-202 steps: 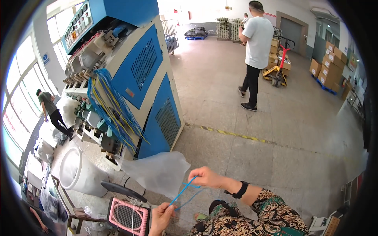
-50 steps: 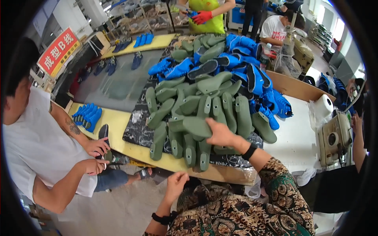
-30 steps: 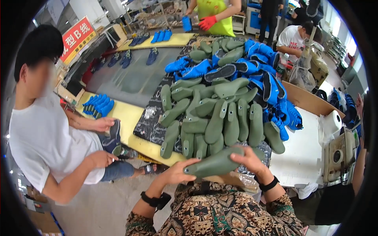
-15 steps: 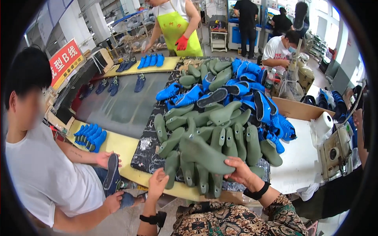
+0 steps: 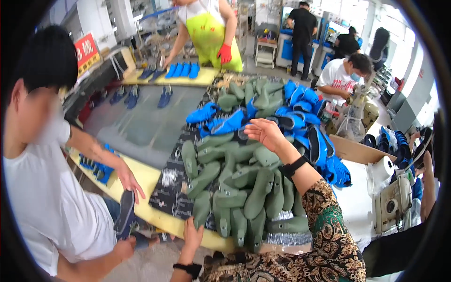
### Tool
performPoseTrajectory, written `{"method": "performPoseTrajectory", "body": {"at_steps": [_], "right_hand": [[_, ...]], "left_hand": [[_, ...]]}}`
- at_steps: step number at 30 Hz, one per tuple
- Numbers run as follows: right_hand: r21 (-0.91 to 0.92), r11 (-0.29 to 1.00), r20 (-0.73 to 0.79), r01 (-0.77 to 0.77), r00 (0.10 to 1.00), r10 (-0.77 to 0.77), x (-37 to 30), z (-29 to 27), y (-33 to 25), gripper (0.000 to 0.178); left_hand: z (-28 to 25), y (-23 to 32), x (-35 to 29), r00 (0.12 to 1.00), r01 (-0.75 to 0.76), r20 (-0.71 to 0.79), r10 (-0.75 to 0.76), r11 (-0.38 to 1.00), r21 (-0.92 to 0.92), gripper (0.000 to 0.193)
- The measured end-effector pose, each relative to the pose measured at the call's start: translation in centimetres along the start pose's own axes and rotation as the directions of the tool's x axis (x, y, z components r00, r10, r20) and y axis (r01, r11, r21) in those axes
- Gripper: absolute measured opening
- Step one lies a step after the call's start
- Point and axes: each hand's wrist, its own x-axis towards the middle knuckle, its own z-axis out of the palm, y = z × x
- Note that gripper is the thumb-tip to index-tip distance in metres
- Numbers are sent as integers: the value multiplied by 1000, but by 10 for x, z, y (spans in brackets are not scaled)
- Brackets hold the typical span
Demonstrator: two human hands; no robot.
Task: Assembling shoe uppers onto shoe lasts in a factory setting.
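My right hand [image 5: 268, 135] reaches over the middle of the heap with nothing in it, its fingers stretched out. Just beyond it lie bright blue shoe uppers [image 5: 226, 123], heaped on the table. Green shoe lasts [image 5: 258, 192] fill the near part of the pile, many with a small hole at one end. At the table's near edge my left hand [image 5: 191, 236] has its fingers raised and its thumb apart, beside the lower end of a green last [image 5: 202, 208]. Whether it touches that last is hard to tell.
On my left a co-worker in white handles a dark blue shoe [image 5: 126, 209]. A dark conveyor belt [image 5: 141, 127] carries more shoes. Another person in a yellow apron [image 5: 209, 40] stands beyond. At right are a white roll [image 5: 383, 168] and a cardboard flap [image 5: 359, 151].
My right hand has let go of a green last, which is back among the others, and moved farther out over the heap. My left hand's fingers have straightened somewhat. The co-worker's arm has moved.
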Motion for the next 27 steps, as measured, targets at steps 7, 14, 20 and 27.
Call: {"method": "performPoseTrajectory", "body": {"at_steps": [7, 14, 20, 27], "right_hand": [[-482, 869, 241, -113, 936, 256, -163, 2, 49, 25], [-127, 967, -29, -221, 975, 219, -238, -34, 83, 20], [-203, 929, 36, -309, 946, 323, -259, -16, 103, 21], [-347, 892, 117, -291, 930, 349, -279, 3, 130, 21]], "left_hand": [[-24, 15, 12, 983, 161, 85, -160, 987, -5, 39], [-54, 5, -42, 845, 518, 431, -317, 284, -807, 34], [-114, -14, 14, 923, 322, 62, -380, 674, -665, 36], [-75, -48, 135, 966, 104, -257, -15, 937, 334, 37]]}}
